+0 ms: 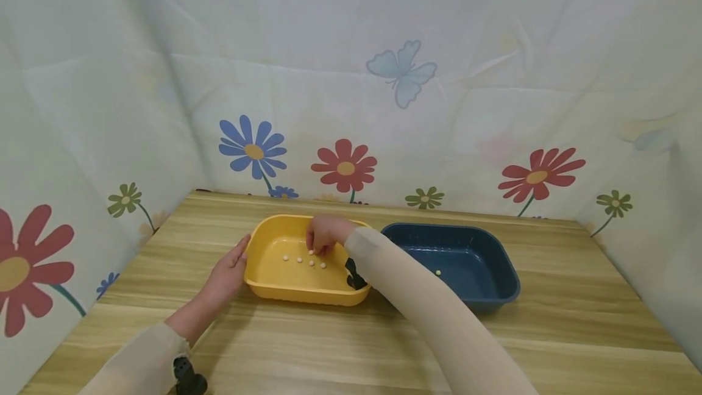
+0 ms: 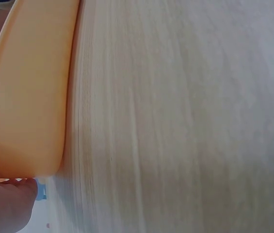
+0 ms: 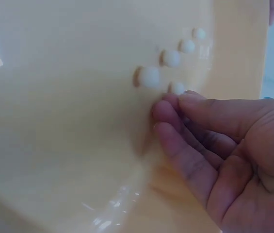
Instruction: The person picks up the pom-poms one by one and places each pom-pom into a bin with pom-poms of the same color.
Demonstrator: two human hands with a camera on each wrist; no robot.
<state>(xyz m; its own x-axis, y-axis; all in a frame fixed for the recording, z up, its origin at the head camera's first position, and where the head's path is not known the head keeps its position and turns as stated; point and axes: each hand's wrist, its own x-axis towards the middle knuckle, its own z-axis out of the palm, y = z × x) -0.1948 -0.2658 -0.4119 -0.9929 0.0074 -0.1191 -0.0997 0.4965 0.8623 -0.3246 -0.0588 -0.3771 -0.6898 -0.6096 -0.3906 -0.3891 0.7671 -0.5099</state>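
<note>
Several small white balls (image 1: 299, 259) lie in a row on the floor of a yellow basin (image 1: 307, 294). Inside the basin, my right hand (image 1: 323, 233) reaches down with thumb and index tips together. At those tips it pinches another white ball (image 3: 177, 88), partly covered by the fingers in the right wrist view. My left hand (image 1: 230, 267) rests against the basin's left outer wall with fairly straight fingers. Only part of the left hand (image 2: 6, 204) shows at the basin's end in the left wrist view.
A dark blue basin (image 1: 507, 276) stands right of the yellow one, with a small yellowish ball (image 1: 438, 272) inside. My right forearm crosses in front of it. Both basins stand on a wood-grain table (image 1: 307, 346); a flower-printed cloth (image 1: 460, 139) hangs behind.
</note>
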